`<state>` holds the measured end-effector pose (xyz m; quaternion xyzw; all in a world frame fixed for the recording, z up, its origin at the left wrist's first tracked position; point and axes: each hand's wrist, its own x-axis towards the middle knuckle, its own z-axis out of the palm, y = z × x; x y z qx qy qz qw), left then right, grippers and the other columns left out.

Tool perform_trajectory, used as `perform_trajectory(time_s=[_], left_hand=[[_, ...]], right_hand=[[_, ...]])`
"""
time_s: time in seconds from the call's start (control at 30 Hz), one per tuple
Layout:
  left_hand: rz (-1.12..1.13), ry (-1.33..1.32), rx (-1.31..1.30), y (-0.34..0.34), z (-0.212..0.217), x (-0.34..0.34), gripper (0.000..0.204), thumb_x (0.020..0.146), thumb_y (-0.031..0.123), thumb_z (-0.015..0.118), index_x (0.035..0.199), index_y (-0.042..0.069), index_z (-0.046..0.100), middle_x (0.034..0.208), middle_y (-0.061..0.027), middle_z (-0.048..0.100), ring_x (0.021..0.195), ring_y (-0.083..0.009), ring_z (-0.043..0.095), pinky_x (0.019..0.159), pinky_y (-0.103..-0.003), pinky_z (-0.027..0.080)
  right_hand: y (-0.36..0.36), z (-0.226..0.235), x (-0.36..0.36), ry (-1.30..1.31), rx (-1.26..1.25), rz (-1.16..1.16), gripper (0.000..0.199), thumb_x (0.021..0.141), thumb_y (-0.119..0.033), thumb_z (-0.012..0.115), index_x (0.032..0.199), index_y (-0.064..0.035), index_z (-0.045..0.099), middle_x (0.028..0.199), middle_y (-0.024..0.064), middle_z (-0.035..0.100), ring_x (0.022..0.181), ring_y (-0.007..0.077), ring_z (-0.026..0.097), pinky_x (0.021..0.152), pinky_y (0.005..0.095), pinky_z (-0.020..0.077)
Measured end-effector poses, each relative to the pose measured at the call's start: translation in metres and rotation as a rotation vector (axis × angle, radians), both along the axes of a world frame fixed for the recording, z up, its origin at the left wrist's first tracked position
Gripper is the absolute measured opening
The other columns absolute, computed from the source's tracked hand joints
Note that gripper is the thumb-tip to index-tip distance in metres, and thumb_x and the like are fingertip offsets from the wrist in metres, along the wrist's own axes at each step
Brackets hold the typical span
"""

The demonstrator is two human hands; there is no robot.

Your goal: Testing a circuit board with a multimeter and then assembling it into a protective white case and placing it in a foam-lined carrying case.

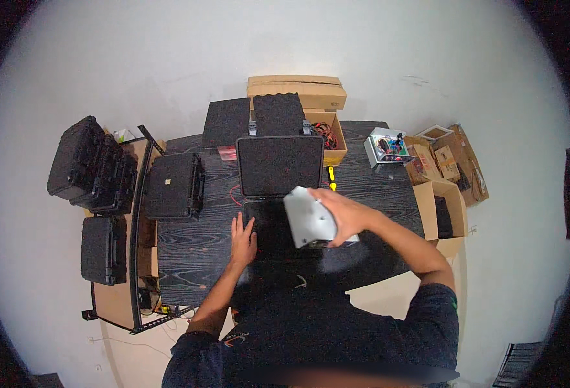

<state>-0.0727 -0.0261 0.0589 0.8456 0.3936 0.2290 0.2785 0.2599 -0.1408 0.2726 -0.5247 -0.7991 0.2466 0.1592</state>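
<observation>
A black hard case lies open in front of me, its foam-lined lid [279,167] raised toward the far side and its dark base [268,216] nearer to me. My right hand [348,216] grips a silver-white metal box [311,220] from its right side, tilted over the right part of the base. The box's underside is mostly hidden. At the base's left edge rests my left hand [244,239], fingers stretched apart with nothing in them. A thin red cable [234,195] curves beside the case's left side.
Behind the lid are black foam sheets [226,119] and a carton [334,157] of cables. A yellow-handled tool [331,174] lies right of the lid; an open electronics box [388,149] sits far right. Closed black cases [172,187] stand left, cardboard boxes [450,242] right.
</observation>
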Motion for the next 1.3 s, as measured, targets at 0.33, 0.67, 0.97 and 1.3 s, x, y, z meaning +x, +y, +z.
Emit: perform_trajectory(time_s=[0.33,0.67,0.97,1.3], left_hand=[[-0.025,-0.019,-0.013,0.001,-0.007,-0.001,0.057,0.098,0.005,0.052,0.154,0.005,0.043,0.165,-0.0319,0.021,0.148,-0.0579,0.024,0.122,-0.058,0.025],[-0.026,-0.016,0.051,0.003,-0.007,-0.001,0.060,0.093,-0.002,0.054,0.152,0.002,0.043,0.165,-0.0308,0.023,0.147,-0.0570,0.026,0.121,-0.058,0.028],[-0.015,0.073,0.070,-0.003,0.001,0.000,0.057,0.095,0.001,0.054,0.152,0.002,0.045,0.165,-0.0307,0.023,0.149,-0.0534,0.026,0.120,-0.057,0.030],[-0.023,0.147,0.128,-0.004,0.009,0.004,0.058,0.093,0.006,0.059,0.151,0.006,0.048,0.165,-0.0272,0.025,0.151,-0.0496,0.026,0.119,-0.061,0.028]], right_hand=[[0.065,-0.075,-0.069,-0.070,-0.150,0.046,0.146,0.050,-0.043,0.098,0.163,-0.0032,0.015,0.157,0.0225,0.039,0.144,0.0385,0.042,0.123,0.0447,0.0315],[0.080,-0.084,-0.092,-0.437,-0.466,0.034,0.141,0.053,-0.051,0.090,0.166,-0.0126,0.015,0.156,0.0212,0.043,0.145,0.0403,0.042,0.120,0.0721,0.0163],[0.065,-0.127,-0.111,-0.581,-0.317,-0.064,0.141,0.052,-0.060,0.089,0.165,-0.0133,0.020,0.154,0.0288,0.042,0.143,0.0463,0.042,0.115,0.0799,0.0125],[0.038,-0.154,-0.125,-0.558,-0.167,-0.217,0.137,0.052,-0.061,0.091,0.164,-0.0173,0.025,0.159,0.0301,0.034,0.147,0.0478,0.035,0.112,0.0814,0.0142]])
